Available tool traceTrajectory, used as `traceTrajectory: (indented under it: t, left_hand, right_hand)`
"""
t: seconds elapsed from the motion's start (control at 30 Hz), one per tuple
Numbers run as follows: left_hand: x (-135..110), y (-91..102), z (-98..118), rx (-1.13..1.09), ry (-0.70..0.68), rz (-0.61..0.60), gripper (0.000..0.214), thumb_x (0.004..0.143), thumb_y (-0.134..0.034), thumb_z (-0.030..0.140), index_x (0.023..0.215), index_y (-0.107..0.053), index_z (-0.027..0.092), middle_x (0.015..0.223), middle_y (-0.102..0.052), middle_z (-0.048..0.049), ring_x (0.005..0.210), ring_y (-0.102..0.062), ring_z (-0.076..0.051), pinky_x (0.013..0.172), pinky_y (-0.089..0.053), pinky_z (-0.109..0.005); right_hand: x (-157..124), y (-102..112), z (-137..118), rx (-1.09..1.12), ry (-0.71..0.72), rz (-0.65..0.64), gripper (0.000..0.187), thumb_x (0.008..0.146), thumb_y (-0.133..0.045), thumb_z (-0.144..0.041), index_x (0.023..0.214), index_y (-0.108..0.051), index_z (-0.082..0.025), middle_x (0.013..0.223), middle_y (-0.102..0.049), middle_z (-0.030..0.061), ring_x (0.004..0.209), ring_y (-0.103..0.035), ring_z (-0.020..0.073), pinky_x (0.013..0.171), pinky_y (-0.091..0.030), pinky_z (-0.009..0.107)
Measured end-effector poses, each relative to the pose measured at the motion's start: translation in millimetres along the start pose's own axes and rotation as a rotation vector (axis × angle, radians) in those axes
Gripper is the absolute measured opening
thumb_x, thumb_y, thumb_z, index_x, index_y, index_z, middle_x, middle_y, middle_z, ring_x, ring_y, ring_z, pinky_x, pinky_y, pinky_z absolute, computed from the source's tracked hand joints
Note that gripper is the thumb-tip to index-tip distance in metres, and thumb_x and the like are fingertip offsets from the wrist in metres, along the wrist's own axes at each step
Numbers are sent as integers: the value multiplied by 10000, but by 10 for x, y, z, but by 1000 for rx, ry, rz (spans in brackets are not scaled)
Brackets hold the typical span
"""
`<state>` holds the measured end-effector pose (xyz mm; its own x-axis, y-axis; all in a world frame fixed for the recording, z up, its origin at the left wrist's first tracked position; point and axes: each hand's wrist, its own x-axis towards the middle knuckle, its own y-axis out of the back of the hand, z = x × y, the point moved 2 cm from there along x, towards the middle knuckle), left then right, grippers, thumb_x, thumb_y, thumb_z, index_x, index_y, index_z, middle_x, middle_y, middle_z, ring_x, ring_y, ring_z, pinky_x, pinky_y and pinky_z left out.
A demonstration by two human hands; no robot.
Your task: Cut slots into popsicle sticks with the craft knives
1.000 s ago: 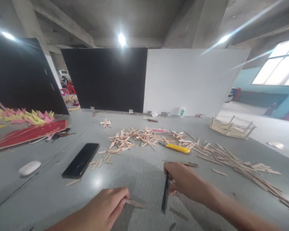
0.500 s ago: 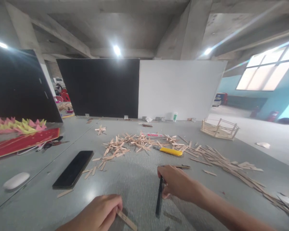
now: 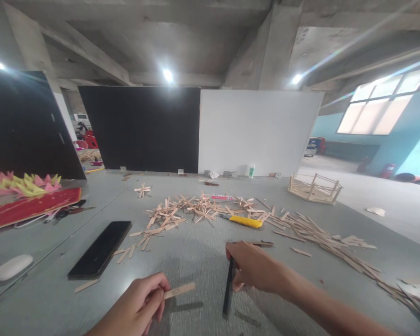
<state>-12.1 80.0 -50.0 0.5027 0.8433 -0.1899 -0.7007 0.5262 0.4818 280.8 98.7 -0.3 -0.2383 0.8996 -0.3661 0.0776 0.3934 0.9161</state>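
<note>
Between the thumb and fingers of my left hand (image 3: 145,298) is a flat wooden craft stick (image 3: 184,290). A small rectangle is marked on its face, and it points right, just above the tabletop. My right hand (image 3: 248,263) is closed around the upper end of a slim black bar-like tool (image 3: 227,294); its exact kind does not show. The tool slants down toward the table's near side. A thin brown piece (image 3: 262,243) lies just beyond my right knuckles. Farther out rests a yellow utility knife (image 3: 245,221).
Wooden sticks (image 3: 166,214) lie heaped mid-table, and long strips (image 3: 322,233) spread to the right. A black phone (image 3: 101,249) and a white oval case (image 3: 12,268) are at left. A small wooden fence-like frame (image 3: 315,189) stands back right, beside upright panels (image 3: 259,130).
My left hand has lifted and turned, so the craft stick now points right instead of down toward me. My right hand still grips the black tool in about the same place.
</note>
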Motion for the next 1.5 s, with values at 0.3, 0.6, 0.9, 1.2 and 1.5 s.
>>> traceTrajectory:
  t: [0.3,0.6,0.9,1.2,1.5]
  left_hand:
    - [115,39,-176,-199,118,28,429,884,-481,627,976,-485,209,759,-639,9,496,-541,-104,405,-328,-187]
    - [100,18,-199,-206,84,17,367,943,-482,570,963,-502,204,755,-662,3,494,-555,-95,402,-327,-168]
    - [119,3,-247,-179,91,13,397,927,-490,605,963,-521,211,774,-665,-3,494,-546,-92,390,-303,-163]
    - [114,-6,-202,-152,78,13,397,934,-484,610,956,-510,214,776,-653,-2,489,-532,-88,389,-296,-158]
    - [69,-10,7,-62,95,4,330,934,-435,524,917,-511,203,764,-622,0,488,-497,-84,392,-268,-161]
  right_hand:
    - [48,-27,52,71,-15,-36,344,987,-672,-384,1253,-626,-170,1198,-664,83,990,-678,220,832,-592,420]
    - [60,-35,59,107,-29,-71,349,990,-668,-386,1261,-623,-171,1178,-670,79,968,-682,214,819,-595,412]
    - [37,-36,66,117,-11,-24,329,977,-683,-383,1217,-622,-166,1079,-673,54,861,-673,181,738,-591,358]
    - [75,-75,105,163,6,-51,326,988,-665,-404,1203,-617,-165,976,-665,25,733,-641,142,654,-566,308]
    - [86,-100,132,184,47,-3,344,988,-675,-374,1254,-607,-168,1050,-676,44,721,-653,131,617,-577,284]
